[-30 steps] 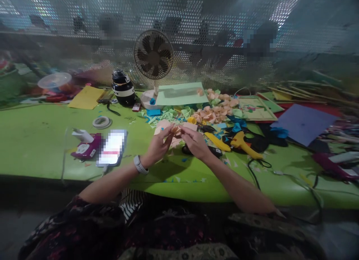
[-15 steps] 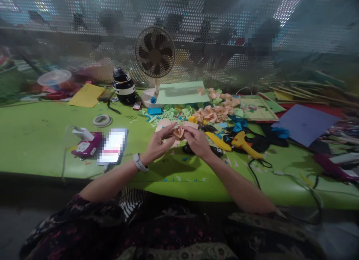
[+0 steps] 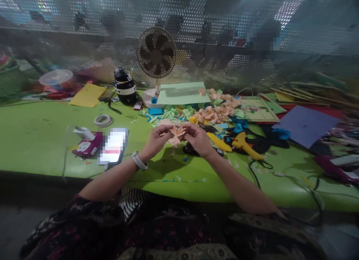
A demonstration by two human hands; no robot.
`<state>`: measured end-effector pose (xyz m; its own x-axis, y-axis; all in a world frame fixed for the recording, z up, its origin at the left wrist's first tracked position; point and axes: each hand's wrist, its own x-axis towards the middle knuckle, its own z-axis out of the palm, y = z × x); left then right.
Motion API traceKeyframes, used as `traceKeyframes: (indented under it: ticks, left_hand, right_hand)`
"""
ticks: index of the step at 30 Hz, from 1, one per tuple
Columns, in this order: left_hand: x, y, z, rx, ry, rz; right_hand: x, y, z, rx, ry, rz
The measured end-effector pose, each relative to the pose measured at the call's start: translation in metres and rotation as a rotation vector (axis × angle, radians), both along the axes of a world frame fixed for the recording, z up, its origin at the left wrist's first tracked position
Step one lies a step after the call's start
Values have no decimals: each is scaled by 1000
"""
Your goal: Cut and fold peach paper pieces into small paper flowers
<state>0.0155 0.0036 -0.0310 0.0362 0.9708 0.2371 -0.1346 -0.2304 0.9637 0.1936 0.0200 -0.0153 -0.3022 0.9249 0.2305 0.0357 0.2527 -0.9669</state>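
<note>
Between my two hands is a peach paper flower (image 3: 177,132) with pointed petals fanned upward, held above the green table (image 3: 165,170). My left hand (image 3: 158,140) pinches its left side. From the right, my right hand (image 3: 198,140) pinches the other side, with the fingertips partly hidden behind the petals. Peach paper scraps lie just behind and below the flower. Beyond my hands spreads a heap of peach folded paper pieces (image 3: 215,111) beside green paper pieces (image 3: 171,113). A black tool (image 3: 190,149) rests partly under my right hand.
A yellow glue gun (image 3: 246,145) with a black cord lies right of my hands. At left are a phone (image 3: 113,146), a purple device with a white plug (image 3: 89,144) and a tape roll (image 3: 103,120). Behind stand a fan (image 3: 156,52) and a black bottle (image 3: 125,87).
The peach paper piece was more closed and cupped; now its petals stand spread apart. Both hands have turned slightly, with the fingertips now on its two sides.
</note>
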Motion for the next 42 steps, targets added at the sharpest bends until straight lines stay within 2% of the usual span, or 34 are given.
traceKeyframes:
  ticks: [6,13,20,28,36,42]
  left_hand:
    - [3,-4,6,-107,-221,-63]
    - [4,-6,7,-182,-290,-67]
    - [6,-7,10,-228,-322,-44]
    - [4,-7,7,-180,-256,-50]
    - [3,-5,8,-107,-140,-7]
    - [5,-2,6,-102,-85,45]
  right_hand:
    - [-2,-2,4,-112,101,1]
    - [-5,-6,4,-136,125,-24]
    - [-5,-12,6,-47,74,-41]
    - [-7,-14,1,14,39,-78]
    - [-7,-8,4,-167,163,-81]
    - [-6,-6,1,-180,131,-61]
